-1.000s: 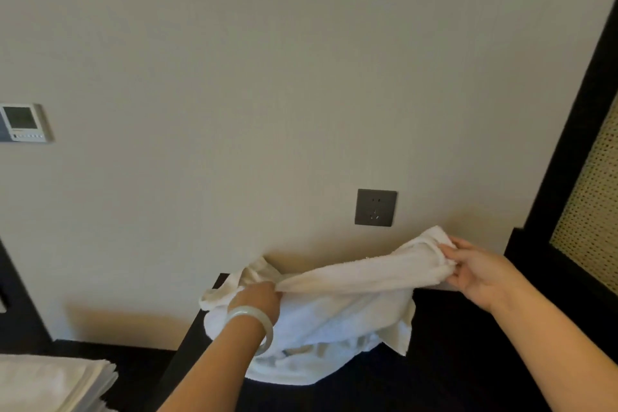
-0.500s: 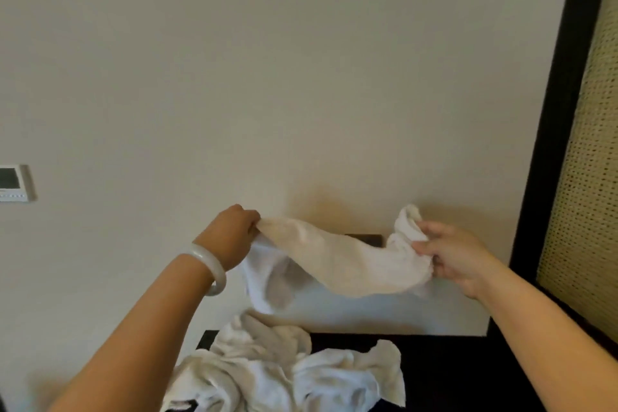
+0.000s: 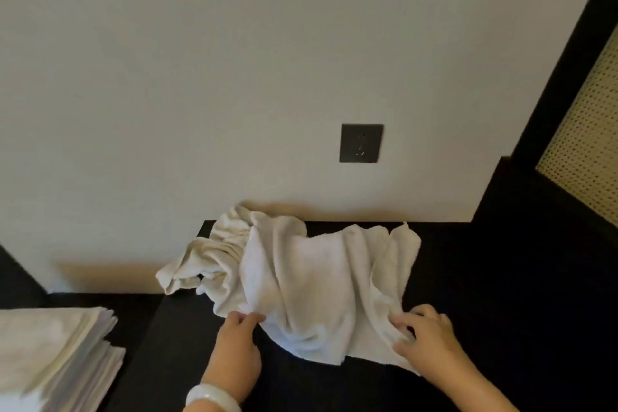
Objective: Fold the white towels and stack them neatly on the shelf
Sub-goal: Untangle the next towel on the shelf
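A rumpled white towel (image 3: 311, 281) lies spread over a heap of other white towels (image 3: 214, 251) on the black table top (image 3: 485, 278). My left hand (image 3: 235, 344) pinches the towel's near left edge with curled fingers. My right hand (image 3: 424, 334) pinches the near right edge, fingers bent into the cloth. A stack of folded white towels (image 3: 57, 354) sits at the lower left, on a lower dark surface.
The table backs onto a cream wall with a dark socket plate (image 3: 360, 143). A black frame with a woven cane panel (image 3: 588, 130) rises at the right. A white bangle (image 3: 212, 396) circles my left wrist.
Both hands have brought the towel down from in front of the wall and laid it over the heap on the table. The view has tilted down.
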Tool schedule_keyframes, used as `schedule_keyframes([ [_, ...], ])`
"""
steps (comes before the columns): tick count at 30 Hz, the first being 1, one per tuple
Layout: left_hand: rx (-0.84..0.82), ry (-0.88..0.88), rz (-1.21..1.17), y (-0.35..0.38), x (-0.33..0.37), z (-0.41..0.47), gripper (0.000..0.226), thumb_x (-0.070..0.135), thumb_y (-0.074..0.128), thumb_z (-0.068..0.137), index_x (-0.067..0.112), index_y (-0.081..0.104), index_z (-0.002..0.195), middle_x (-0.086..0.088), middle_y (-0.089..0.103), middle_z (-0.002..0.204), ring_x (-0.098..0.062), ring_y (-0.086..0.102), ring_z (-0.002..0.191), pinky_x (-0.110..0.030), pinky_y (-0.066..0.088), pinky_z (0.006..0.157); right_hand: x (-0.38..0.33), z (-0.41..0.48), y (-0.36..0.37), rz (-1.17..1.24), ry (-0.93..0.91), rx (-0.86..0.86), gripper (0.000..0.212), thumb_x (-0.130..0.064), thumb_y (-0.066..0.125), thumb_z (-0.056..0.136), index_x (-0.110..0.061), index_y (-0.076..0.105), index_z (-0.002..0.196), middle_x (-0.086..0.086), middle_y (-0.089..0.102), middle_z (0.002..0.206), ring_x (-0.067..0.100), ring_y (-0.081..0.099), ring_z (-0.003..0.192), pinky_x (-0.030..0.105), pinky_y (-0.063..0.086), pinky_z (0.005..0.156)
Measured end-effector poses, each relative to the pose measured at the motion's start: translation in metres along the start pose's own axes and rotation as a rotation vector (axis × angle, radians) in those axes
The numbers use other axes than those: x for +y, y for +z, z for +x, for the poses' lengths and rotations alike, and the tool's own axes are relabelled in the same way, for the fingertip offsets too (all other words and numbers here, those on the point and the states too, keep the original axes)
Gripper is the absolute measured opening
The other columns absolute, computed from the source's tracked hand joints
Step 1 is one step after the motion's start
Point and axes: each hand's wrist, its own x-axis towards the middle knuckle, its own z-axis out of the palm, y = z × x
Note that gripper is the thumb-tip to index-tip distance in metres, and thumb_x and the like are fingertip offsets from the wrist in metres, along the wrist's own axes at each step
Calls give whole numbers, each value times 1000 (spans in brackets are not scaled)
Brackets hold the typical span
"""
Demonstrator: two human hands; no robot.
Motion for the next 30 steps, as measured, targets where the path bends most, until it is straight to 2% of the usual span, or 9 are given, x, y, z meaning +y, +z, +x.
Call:
schedule_keyframes([
  [3, 135, -228, -300, -3, 1, 3, 38, 8, 55, 93, 15, 47, 130, -3, 46, 122, -17, 53, 105, -28, 44, 90, -12, 7, -1, 75, -46, 185, 18, -27, 57, 97, -32, 59, 114, -11, 42, 123, 4, 36, 109, 22, 42, 91],
  [9, 94, -595, -1172, -4, 13, 37, 23, 1, 63, 89, 4, 51, 109, -23, 63, 106, -34, 65, 91, -40, 55, 74, -45, 29, -2, 200, -21, 227, 31, -24, 62, 95, -18, 53, 124, -3, 50, 117, 13, 51, 111, 25, 43, 88],
  [12, 34, -648, -1338, -2, 17, 44, 27, 1, 66, 89, -2, 57, 114, -20, 63, 98, -31, 60, 90, -43, 51, 80, -49, 33, -1, 246, 59, 123, 6, -23, 60, 96, -18, 58, 93, -3, 58, 97, 10, 56, 86, 29, 51, 82],
  [14, 30, -596, -1365, -5, 20, 41, 29, 7, 66, 89, 4, 62, 118, -17, 67, 104, -30, 62, 96, -42, 52, 88, -48, 34, -6, 292, 51, 142, 19, -22, 56, 98, -16, 56, 80, 1, 60, 85, 14, 58, 75, 33, 53, 75],
  [17, 159, -429, -1352, -24, 28, 37, 27, 16, 66, 91, 15, 65, 118, -10, 70, 110, -29, 65, 102, -48, 52, 94, -62, 29, -31, 394, -39, 242, 14, -25, 50, 100, -19, 56, 89, 0, 60, 86, 16, 61, 77, 32, 53, 65],
  [20, 249, -159, -1232, -46, 54, 36, 24, 18, 68, 90, 25, 69, 113, -1, 68, 92, -17, 65, 94, -41, 53, 94, -86, 25, -53, 486, -212, 312, 6, -24, 53, 99, -29, 56, 96, -12, 58, 89, 4, 56, 80, 22, 44, 61],
  [24, 59, 139, -1106, -48, 97, 26, 22, 7, 63, 91, 22, 78, 97, 5, 74, 97, -7, 66, 98, -18, 50, 82, -119, 31, -50, 791, -275, 56, 10, -28, 59, 96, -27, 64, 105, -6, 68, 95, 8, 64, 88, 21, 50, 70],
  [27, -6, 175, -1061, -27, 102, 27, 25, 6, 63, 91, 25, 80, 89, 0, 65, 104, -8, 63, 102, -19, 48, 86, -124, 42, -29, 841, -186, -105, 22, -39, 65, 91, -24, 67, 106, -1, 73, 95, 13, 70, 90, 32, 58, 80],
  [30, -75, 110, -1150, -15, 101, 33, 15, 17, 68, 83, 14, 78, 94, -10, 65, 109, -20, 64, 105, -30, 51, 91, -117, 49, -16, 837, -134, -53, 17, -34, 69, 89, -22, 69, 100, -2, 74, 91, 13, 70, 88, 35, 58, 82],
])
